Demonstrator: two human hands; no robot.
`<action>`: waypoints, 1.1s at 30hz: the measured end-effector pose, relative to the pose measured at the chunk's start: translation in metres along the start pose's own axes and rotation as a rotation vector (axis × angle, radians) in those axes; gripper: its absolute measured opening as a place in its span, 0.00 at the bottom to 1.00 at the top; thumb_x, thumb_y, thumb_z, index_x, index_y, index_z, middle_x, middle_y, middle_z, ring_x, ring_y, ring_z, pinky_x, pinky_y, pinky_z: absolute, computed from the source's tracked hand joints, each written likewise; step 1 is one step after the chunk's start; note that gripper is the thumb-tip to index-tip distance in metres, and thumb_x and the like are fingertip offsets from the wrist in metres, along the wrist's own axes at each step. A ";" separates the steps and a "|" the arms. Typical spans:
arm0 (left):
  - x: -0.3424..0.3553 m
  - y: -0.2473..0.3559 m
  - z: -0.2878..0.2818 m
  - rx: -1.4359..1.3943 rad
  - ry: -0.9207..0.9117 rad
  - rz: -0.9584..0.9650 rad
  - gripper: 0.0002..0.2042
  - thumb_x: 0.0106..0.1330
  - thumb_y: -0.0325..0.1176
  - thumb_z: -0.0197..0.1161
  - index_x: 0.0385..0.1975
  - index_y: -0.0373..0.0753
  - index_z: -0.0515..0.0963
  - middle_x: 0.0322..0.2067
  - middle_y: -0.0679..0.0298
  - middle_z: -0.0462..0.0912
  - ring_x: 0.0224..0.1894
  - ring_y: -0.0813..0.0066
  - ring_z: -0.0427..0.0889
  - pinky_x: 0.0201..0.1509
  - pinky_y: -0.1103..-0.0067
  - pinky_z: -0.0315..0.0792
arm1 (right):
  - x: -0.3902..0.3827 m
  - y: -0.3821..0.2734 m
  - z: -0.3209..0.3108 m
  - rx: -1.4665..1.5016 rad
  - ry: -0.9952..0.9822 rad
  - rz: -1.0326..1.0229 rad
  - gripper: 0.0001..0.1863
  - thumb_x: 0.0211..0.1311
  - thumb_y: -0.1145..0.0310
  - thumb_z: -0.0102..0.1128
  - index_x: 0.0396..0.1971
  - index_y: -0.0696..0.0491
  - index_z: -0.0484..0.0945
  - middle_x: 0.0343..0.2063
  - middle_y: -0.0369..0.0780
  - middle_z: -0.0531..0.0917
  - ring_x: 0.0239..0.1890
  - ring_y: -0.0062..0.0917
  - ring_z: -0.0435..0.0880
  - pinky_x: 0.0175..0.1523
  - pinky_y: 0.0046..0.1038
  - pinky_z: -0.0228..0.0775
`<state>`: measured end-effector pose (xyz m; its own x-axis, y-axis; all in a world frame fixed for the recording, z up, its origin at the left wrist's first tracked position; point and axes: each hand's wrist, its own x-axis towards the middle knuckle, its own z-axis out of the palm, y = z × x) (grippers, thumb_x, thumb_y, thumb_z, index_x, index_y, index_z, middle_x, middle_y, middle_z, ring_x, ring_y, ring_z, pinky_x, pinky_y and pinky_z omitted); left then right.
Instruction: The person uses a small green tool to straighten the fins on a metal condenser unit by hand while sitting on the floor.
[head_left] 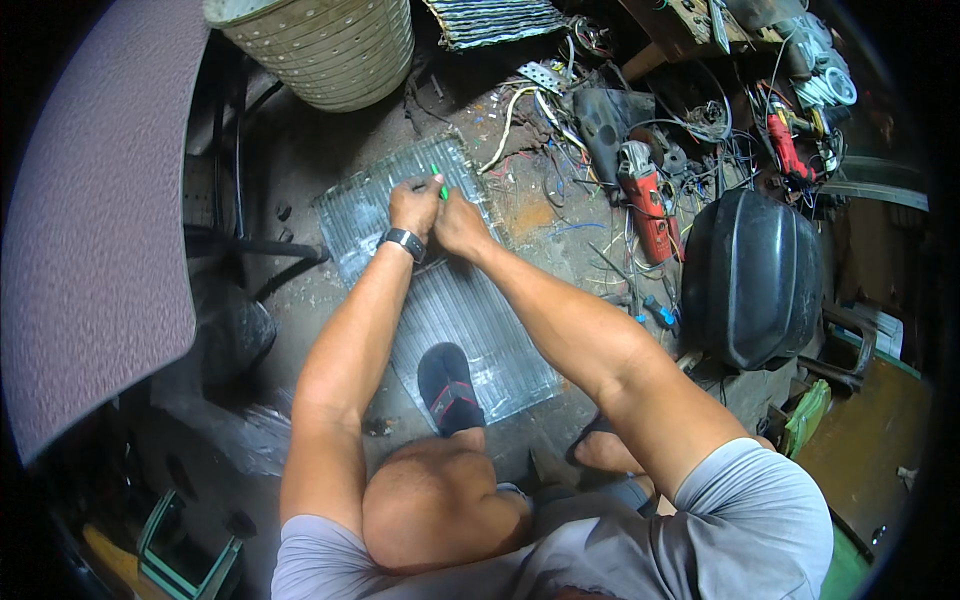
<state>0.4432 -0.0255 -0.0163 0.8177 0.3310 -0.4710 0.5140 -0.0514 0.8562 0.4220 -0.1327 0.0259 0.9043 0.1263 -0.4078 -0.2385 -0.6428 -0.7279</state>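
My left hand (pixel 412 208), a dark watch on its wrist, and my right hand (pixel 458 223) are side by side over the upper part of a silvery ribbed sheet (pixel 362 225) lying on the floor. Both are closed around a small bright green object (pixel 443 190), largely hidden by my fingers; its exact kind is unclear. My dark shoe (pixel 445 385) with a red stripe rests on the lower part of the sheet.
A woven basket (pixel 310 45) stands behind. At right lie an angle grinder (pixel 648 210), a red power tool (pixel 790 145), tangled wires and a black plastic case (pixel 750 280). A pale speckled board (pixel 100 220) fills the left; clear plastic (pixel 260 440) lies below it.
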 end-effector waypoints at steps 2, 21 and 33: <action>0.023 0.011 0.004 -0.005 -0.044 -0.053 0.15 0.64 0.38 0.70 0.39 0.29 0.83 0.31 0.61 0.86 0.31 0.76 0.82 0.36 0.77 0.76 | 0.026 -0.006 -0.002 -0.039 0.010 -0.002 0.24 0.67 0.58 0.50 0.43 0.71 0.70 0.38 0.69 0.79 0.45 0.62 0.80 0.50 0.52 0.72; 0.059 0.009 0.005 0.055 0.013 -0.103 0.17 0.60 0.42 0.71 0.37 0.33 0.86 0.35 0.52 0.88 0.37 0.66 0.85 0.44 0.72 0.76 | 0.074 -0.012 0.005 -0.199 -0.160 0.102 0.25 0.53 0.73 0.63 0.50 0.70 0.70 0.46 0.65 0.80 0.52 0.55 0.80 0.56 0.44 0.74; 0.059 0.029 0.004 -0.042 0.037 -0.252 0.17 0.58 0.36 0.73 0.33 0.24 0.83 0.36 0.52 0.87 0.36 0.71 0.83 0.42 0.72 0.76 | 0.079 -0.031 -0.003 -0.387 -0.334 0.064 0.19 0.54 0.72 0.62 0.47 0.64 0.80 0.51 0.56 0.80 0.56 0.47 0.80 0.58 0.38 0.74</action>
<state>0.5074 -0.0117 -0.0199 0.6544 0.3630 -0.6633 0.6887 0.0757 0.7210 0.5014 -0.1048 0.0180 0.7146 0.2714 -0.6447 -0.0838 -0.8818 -0.4641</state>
